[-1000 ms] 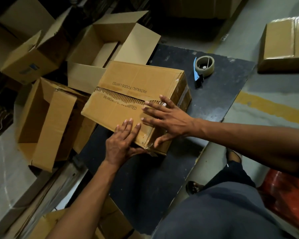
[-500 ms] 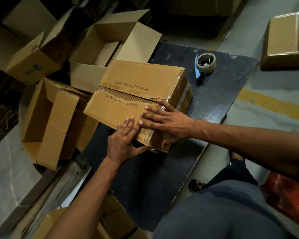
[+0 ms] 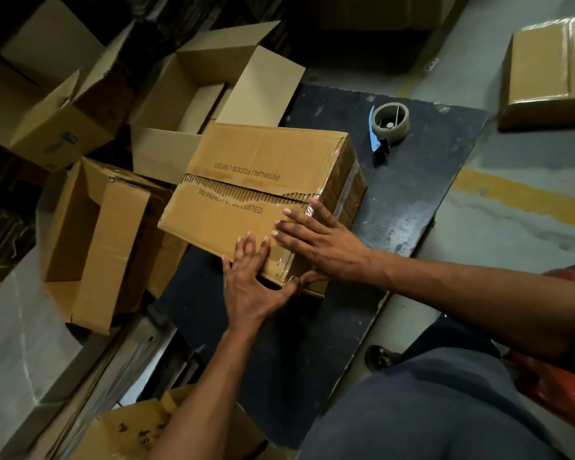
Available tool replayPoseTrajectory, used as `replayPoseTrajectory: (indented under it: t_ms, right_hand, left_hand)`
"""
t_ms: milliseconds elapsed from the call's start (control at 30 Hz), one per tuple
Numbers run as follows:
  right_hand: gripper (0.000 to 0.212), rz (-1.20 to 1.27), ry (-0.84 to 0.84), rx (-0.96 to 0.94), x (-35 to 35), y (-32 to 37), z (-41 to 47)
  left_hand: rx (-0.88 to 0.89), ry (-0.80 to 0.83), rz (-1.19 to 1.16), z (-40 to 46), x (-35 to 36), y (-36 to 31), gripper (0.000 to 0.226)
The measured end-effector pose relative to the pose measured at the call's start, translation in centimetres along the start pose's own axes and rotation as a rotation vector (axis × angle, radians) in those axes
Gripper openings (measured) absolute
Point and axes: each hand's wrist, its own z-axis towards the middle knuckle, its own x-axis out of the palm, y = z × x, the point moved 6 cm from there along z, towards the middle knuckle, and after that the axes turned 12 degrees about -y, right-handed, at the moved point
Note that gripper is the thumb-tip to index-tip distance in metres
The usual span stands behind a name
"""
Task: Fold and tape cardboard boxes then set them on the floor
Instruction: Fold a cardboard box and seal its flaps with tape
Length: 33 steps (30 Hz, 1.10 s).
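Observation:
A closed brown cardboard box [image 3: 246,167] with printed lettering lies on a dark table [image 3: 405,207], its centre seam covered with clear tape. My left hand [image 3: 249,280] lies flat on the box's near corner, fingers straight, thumb hooked at the corner edge. My right hand [image 3: 319,240] presses flat beside it on the top near the seam's taped end, its thumb down the side. A tape dispenser [image 3: 387,124] with a blue blade guard stands on the table beyond the box.
Several open cardboard boxes [image 3: 93,240] crowd the floor at left and behind. A sealed box [image 3: 551,68] sits on the floor at upper right. A yellow floor line [image 3: 518,190] runs right of the table. Something red [image 3: 558,386] lies by my leg.
Both hands have slid a little toward the box's near corner, smoothing the tape; my left thumb now reaches the corner edge. The box has stayed in place.

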Motion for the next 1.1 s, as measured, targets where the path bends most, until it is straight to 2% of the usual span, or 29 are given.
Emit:
replayPoseTrajectory:
  t_ms: [133, 333, 467, 533, 667, 767, 833, 933, 1100]
  right_hand:
    - [0.095, 0.013, -0.046, -0.015, 0.8, -0.1, 0.0]
    - [0.098, 0.029, -0.016, -0.034, -0.1, -0.8, 0.0]
    - [0.076, 0.002, -0.089, -0.022, -0.3, -0.6, -0.1]
    - [0.072, -0.007, -0.094, -0.022, 0.0, -0.5, 0.0]
    - [0.086, 0.011, -0.111, -0.042, -0.7, -0.8, 0.6]
    - [0.099, -0.001, -0.167, 0.043, -3.0, -4.0, 1.3]
    - [0.093, -0.034, -0.153, 0.09, -4.0, -7.1, 1.9]
    - [0.076, -0.063, -0.065, 0.038, -3.8, -10.5, 2.4]
    - [0.057, 0.014, -0.085, -0.005, -2.4, -11.4, 2.6]
  left_hand:
    - [0.025, -0.02, 0.017, -0.3, 0.4, 0.0, 0.096]
    - [0.176, -0.014, 0.097, -1.0, 0.7, 0.2, 0.095]
    - [0.18, -0.109, 0.156, -1.7, 1.5, -0.4, 0.082]
    - [0.195, -0.144, 0.192, -1.8, 1.8, -0.5, 0.078]
    - [0.21, -0.164, 0.158, -1.9, 1.4, -0.5, 0.074]
    - [0.161, -0.139, 0.096, -1.7, 0.8, -0.6, 0.078]
    - [0.137, -0.133, 0.116, -1.3, 0.8, -1.1, 0.081]
    - [0.11, -0.172, 0.092, -0.9, 1.7, -2.1, 0.073]
    - [0.08, -0.301, 0.059, -1.5, 3.0, -2.5, 0.056]
